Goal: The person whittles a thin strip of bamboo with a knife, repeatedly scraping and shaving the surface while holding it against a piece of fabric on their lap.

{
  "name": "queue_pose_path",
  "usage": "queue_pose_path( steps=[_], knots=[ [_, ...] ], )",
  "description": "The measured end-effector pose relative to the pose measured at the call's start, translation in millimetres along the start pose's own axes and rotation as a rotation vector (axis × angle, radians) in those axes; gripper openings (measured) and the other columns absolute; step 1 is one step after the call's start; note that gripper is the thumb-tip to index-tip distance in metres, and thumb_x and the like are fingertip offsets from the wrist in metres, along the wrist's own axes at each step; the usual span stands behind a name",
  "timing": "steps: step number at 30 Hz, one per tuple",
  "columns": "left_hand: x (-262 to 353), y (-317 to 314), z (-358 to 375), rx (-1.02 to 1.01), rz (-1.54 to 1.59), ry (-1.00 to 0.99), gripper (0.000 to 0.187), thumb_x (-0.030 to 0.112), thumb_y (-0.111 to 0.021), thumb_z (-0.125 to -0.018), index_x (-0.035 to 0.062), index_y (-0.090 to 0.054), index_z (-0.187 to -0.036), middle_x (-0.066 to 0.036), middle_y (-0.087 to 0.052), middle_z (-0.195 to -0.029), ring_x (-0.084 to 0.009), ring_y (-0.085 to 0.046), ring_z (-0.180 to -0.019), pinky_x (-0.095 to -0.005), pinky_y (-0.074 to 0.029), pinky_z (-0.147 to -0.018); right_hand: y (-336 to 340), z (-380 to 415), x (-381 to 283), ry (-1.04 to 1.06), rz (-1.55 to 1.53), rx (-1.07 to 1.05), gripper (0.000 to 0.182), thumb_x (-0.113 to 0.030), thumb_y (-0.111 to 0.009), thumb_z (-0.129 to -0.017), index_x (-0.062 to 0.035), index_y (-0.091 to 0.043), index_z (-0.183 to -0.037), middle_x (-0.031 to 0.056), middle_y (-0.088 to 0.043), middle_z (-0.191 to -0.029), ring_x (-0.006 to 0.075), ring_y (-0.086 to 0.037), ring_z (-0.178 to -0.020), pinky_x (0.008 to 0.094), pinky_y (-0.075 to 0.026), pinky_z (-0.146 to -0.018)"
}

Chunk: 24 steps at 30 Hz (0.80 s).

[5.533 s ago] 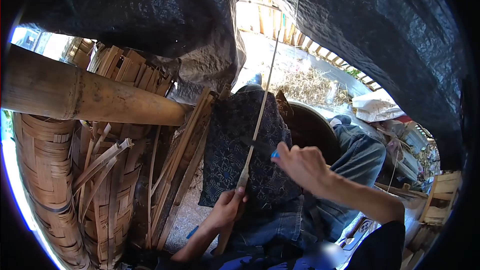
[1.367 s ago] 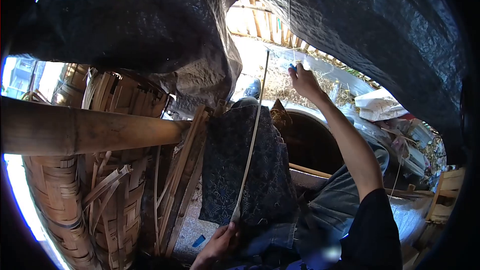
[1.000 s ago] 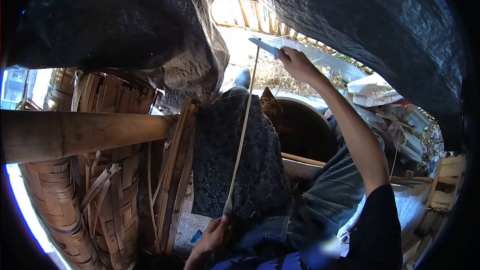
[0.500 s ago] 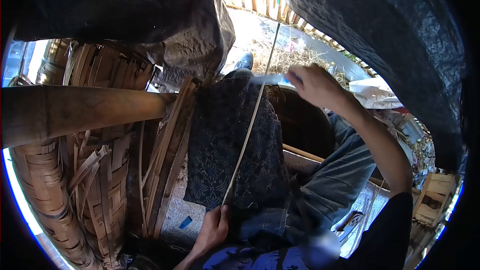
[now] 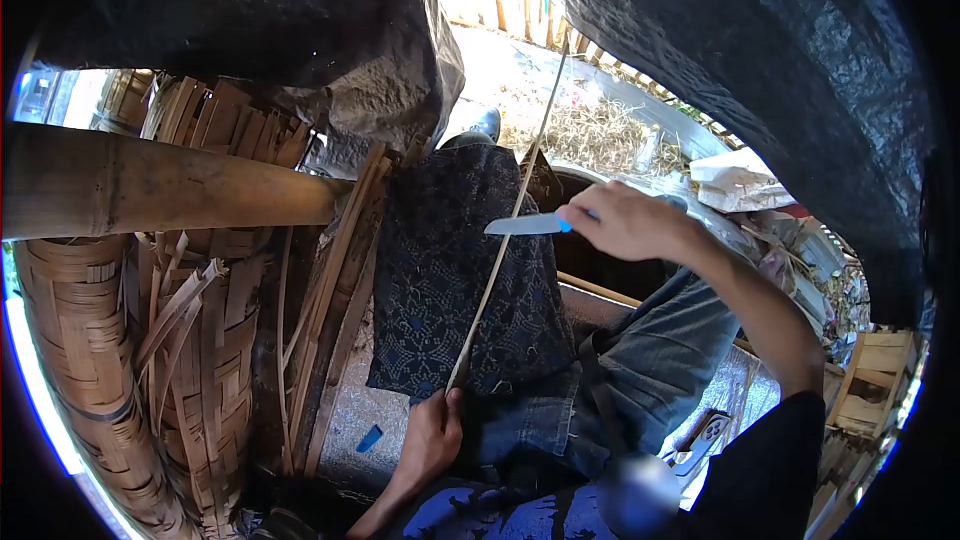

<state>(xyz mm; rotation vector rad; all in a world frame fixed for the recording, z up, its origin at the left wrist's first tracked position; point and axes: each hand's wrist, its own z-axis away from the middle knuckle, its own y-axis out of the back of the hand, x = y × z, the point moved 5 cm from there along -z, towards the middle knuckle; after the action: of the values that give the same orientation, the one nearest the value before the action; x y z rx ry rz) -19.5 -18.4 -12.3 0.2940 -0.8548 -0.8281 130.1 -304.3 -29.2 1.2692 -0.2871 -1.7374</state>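
A long thin pale strip [image 5: 494, 275] runs upward over a dark patterned cloth [image 5: 430, 290] spread on the person's leg. Its lower end is pinched in my left hand [image 5: 434, 432], between thumb and fingers. My right hand [image 5: 628, 223] is closed round the blue handle of a knife [image 5: 525, 225]. The pale blade points left and lies across the strip, about midway up it; whether it touches the strip cannot be made out.
On the left are a thick bamboo pole [image 5: 180, 185], woven bamboo baskets [image 5: 80, 340] and upright slats [image 5: 335, 320]. Dark sheeting [image 5: 740, 60] hangs overhead. A blue piece [image 5: 370, 438] lies on the floor. A wooden crate [image 5: 872, 380] stands at the right.
My right hand has moved down with the knife, from near the cloth's top edge to lower along the strip. My left hand still holds the strip's lower end.
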Motion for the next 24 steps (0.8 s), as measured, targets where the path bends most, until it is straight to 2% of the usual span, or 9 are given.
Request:
queue_pose_path(
  steps=[1,3,5,8,9,13,14,19,24],
  knots=[
    [0,-1,0,-0.006,-0.003,0.019,0.036,0.019,-0.045,-0.096,-0.0057,-0.051,-0.07,-0.025,-0.051,-0.056,-0.0423,-0.051,-0.051,-0.045,-0.035,-0.048,-2,0,-5,0.115,0.075,0.055,0.035,-0.032,-0.043,-0.097,-0.0034,-0.064,-0.099,0.0145,-0.061,-0.066,0.0302,-0.061,-0.057,0.043,-0.048,-0.06],
    [0,-1,-2,-0.012,0.002,0.007,0.036,0.019,-0.045,-0.096,-0.0057,-0.051,-0.07,-0.025,-0.05,-0.057,-0.0427,-0.051,-0.052,-0.0455,-0.035,-0.049,9,-5,10,-0.206,-0.073,0.049,0.035,-0.03,-0.043,-0.097,-0.0009,-0.063,-0.095,0.0184,-0.06,-0.065,0.0329,-0.062,-0.06,0.0436,-0.048,-0.06],
    [0,-2,-1,-0.013,0.01,0.007,0.036,0.019,-0.046,-0.096,-0.0057,-0.05,-0.07,-0.026,-0.05,-0.057,-0.0432,-0.051,-0.053,-0.0459,-0.035,-0.049,26,-14,31,0.011,0.126,0.432,0.035,-0.028,-0.043,-0.098,0.0003,-0.061,-0.087,0.0193,-0.057,-0.06,0.0321,-0.058,-0.053,0.0415,-0.045,-0.054],
    [3,1,0,0.016,0.022,0.007,0.036,0.019,-0.047,-0.095,-0.0055,-0.05,-0.07,-0.026,-0.051,-0.058,-0.0449,-0.051,-0.055,-0.0461,-0.035,-0.048,4,13,-3,-0.184,-0.038,-0.023,0.037,-0.029,-0.042,-0.098,-0.0011,-0.061,-0.083,0.0139,-0.058,-0.058,0.0244,-0.059,-0.05,0.0404,-0.045,-0.05],
    [4,1,0,0.022,0.011,-0.005,0.035,0.018,-0.047,-0.095,-0.0052,-0.05,-0.07,-0.027,-0.051,-0.058,-0.0462,-0.051,-0.056,-0.0474,-0.035,-0.049,-12,19,-12,-0.077,0.012,-0.136,0.034,-0.027,-0.042,-0.098,-0.0021,-0.06,-0.082,0.0115,-0.058,-0.057,0.0203,-0.057,-0.046,0.0379,-0.044,-0.045],
    [13,0,-1,0.022,-0.074,-0.023,0.031,0.017,-0.048,-0.094,-0.0042,-0.051,-0.072,-0.029,-0.052,-0.06,-0.049,-0.052,-0.061,-0.0524,-0.036,-0.052,9,15,-11,-0.185,0.113,0.159,0.035,-0.022,-0.04,-0.099,-0.0008,-0.056,-0.076,0.0092,-0.053,-0.051,0.0171,-0.052,-0.04,0.0327,-0.043,-0.04],
    [11,-1,0,0.016,-0.074,-0.019,0.031,0.017,-0.048,-0.094,-0.0042,-0.051,-0.072,-0.029,-0.052,-0.06,-0.049,-0.052,-0.061,-0.0524,-0.036,-0.052,12,8,6,-0.003,0.186,0.341,0.036,-0.022,-0.041,-0.099,-0.0011,-0.055,-0.073,0.0075,-0.05,-0.047,0.0162,-0.049,-0.037,0.0326,-0.041,-0.037],
    [7,-4,0,0.024,-0.084,-0.039,0.03,0.018,-0.05,-0.093,-0.0034,-0.05,-0.071,-0.029,-0.052,-0.059,-0.0492,-0.053,-0.062,-0.055,-0.038,-0.054,-12,36,-28,0.161,0.144,0.205,0.035,-0.018,-0.044,-0.098,-0.0009,-0.054,-0.07,0.0061,-0.047,-0.046,0.0141,-0.043,-0.035,0.0295,-0.038,-0.034],
    [1,-8,-3,0.007,-0.088,-0.052,0.031,0.018,-0.051,-0.092,-0.0025,-0.049,-0.069,-0.03,-0.053,-0.059,-0.0493,-0.053,-0.061,-0.0546,-0.039,-0.054,3,24,11,-0.096,-0.003,0.309,0.036,-0.022,-0.043,-0.098,0.002,-0.057,-0.075,0.0147,-0.055,-0.052,0.0242,-0.053,-0.04,0.0365,-0.04,-0.042]
  ],
)
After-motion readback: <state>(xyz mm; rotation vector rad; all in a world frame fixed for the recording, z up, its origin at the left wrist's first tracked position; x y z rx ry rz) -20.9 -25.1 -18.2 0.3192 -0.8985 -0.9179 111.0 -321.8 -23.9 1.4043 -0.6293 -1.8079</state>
